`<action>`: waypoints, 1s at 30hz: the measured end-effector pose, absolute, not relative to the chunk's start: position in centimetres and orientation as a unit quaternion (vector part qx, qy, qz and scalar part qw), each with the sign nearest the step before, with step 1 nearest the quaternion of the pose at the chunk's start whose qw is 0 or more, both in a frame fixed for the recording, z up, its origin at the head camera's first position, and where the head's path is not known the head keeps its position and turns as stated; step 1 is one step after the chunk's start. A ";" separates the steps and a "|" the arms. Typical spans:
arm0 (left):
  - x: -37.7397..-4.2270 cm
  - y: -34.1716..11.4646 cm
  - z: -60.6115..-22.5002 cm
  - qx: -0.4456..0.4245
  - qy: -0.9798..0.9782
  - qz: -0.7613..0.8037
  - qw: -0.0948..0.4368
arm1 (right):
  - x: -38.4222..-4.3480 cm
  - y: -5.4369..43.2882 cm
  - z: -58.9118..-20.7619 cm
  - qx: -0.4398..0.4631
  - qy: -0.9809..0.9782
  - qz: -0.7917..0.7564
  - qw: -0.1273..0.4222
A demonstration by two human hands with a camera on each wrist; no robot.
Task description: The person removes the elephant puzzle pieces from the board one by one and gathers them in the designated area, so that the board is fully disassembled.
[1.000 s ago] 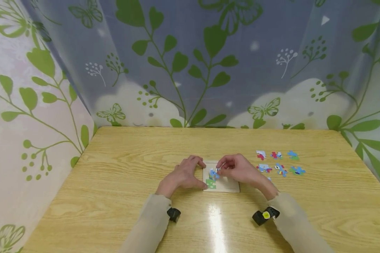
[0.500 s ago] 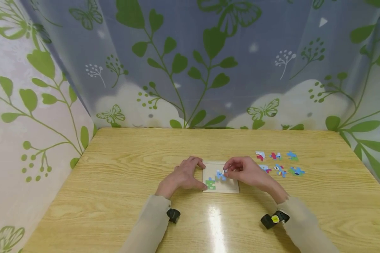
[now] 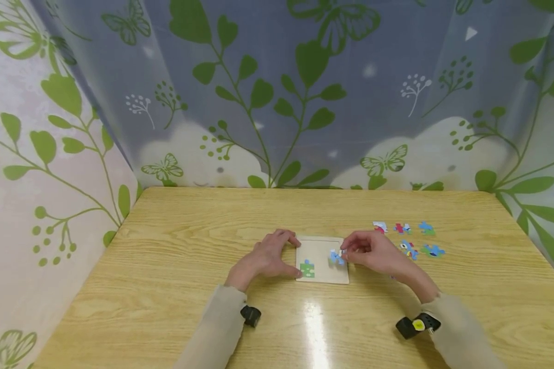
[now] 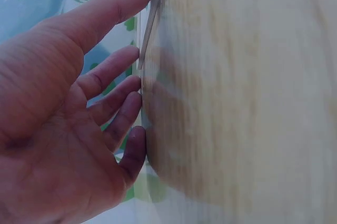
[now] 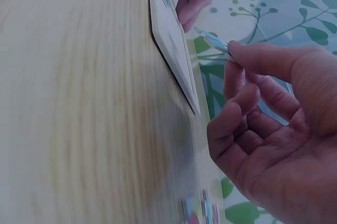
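A puzzle tray (image 3: pixel 322 272), pale and square with a raised rim, lies on the table in the head view. My left hand (image 3: pixel 270 254) spans its left side, thumb at the near corner and fingertips at the far one. In the left wrist view, the thumb of that hand (image 4: pixel 68 103) touches the tray's edge (image 4: pixel 151 21). My right hand (image 3: pixel 375 252) pinches a blue puzzle piece (image 3: pixel 335 257) between thumb and forefinger over the tray's right part. From the right wrist, this piece (image 5: pixel 215 42) shows tilted and raised above the tray. A green puzzle piece (image 3: pixel 307 270) lies in the near left corner.
Several loose puzzle pieces lie right of the tray, among them a red and white one (image 3: pixel 402 228), a blue one (image 3: pixel 426 228) and a blue and green one (image 3: pixel 433 250). The right forearm covers part of that area. A patterned curtain (image 3: pixel 277 102) hangs behind the table (image 3: pixel 189 230).
My right hand has carried the blue piece rightward across the tray, from beside the green piece to the right side. My left hand has stayed at the tray's left edge.
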State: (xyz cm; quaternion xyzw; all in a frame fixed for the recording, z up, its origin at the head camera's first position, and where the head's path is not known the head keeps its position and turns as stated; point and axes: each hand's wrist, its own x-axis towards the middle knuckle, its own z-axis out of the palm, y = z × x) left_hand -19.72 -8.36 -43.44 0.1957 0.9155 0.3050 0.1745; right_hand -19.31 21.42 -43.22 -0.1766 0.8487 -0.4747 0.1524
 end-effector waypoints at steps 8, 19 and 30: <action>-19.8 -8.9 -43.7 0.215 0.911 0.308 0.168 | -18.5 23.7 -42.9 -0.161 0.859 -0.466 0.138; -19.8 -8.9 -43.8 0.222 0.912 0.304 0.165 | -17.5 26.5 -42.4 -0.133 0.864 -0.469 0.128; -19.5 -8.8 -43.6 0.217 0.915 0.300 0.162 | -16.7 29.3 -41.8 -0.097 0.870 -0.467 0.123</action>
